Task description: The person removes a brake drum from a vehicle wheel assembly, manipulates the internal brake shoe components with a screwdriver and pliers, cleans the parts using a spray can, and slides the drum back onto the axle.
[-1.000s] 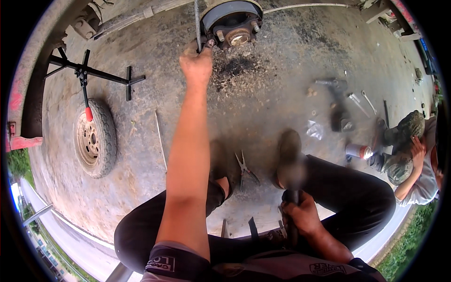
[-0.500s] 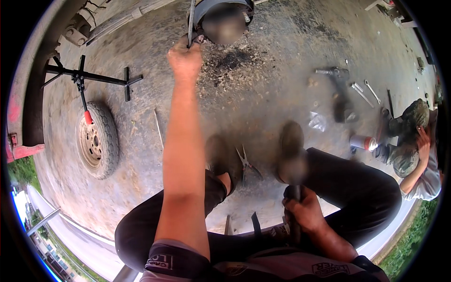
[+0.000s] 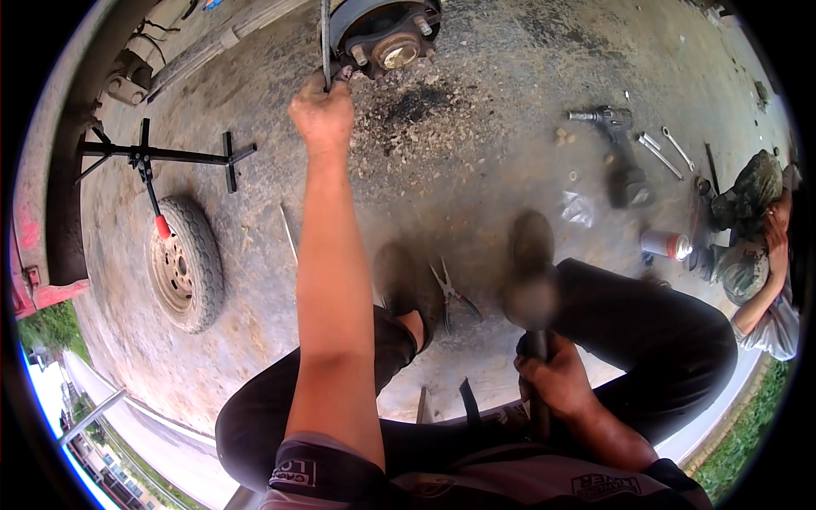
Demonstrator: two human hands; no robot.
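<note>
My left hand [image 3: 321, 115] grips a long upright metal bar [image 3: 326, 38] beside a rusty wheel hub [image 3: 397, 51] with studs, at the top. Pinkish debris or a small part shows by my fingertips. Low at right, between my legs, my right hand [image 3: 551, 382] is closed on the dark shaft of a tool [image 3: 534, 344]; its upper end is blurred. Pliers [image 3: 449, 289] lie on the floor between my feet. Beneath the hub is a patch of dark grit and debris [image 3: 416, 110].
A spare wheel [image 3: 202, 272] and black cross-shaped tool [image 3: 187, 155] are left. A drill [image 3: 614, 121], spanner [image 3: 680, 149], bag [image 3: 578, 208] and spray can [image 3: 659, 244] lie right. A co-worker's hand [image 3: 775, 242] is at far right. Vehicle bodywork [image 3: 42, 221] borders the left.
The view has shifted, so the hub and my left hand sit further left in the picture, with little change between them. The co-worker at right has shifted posture slightly.
</note>
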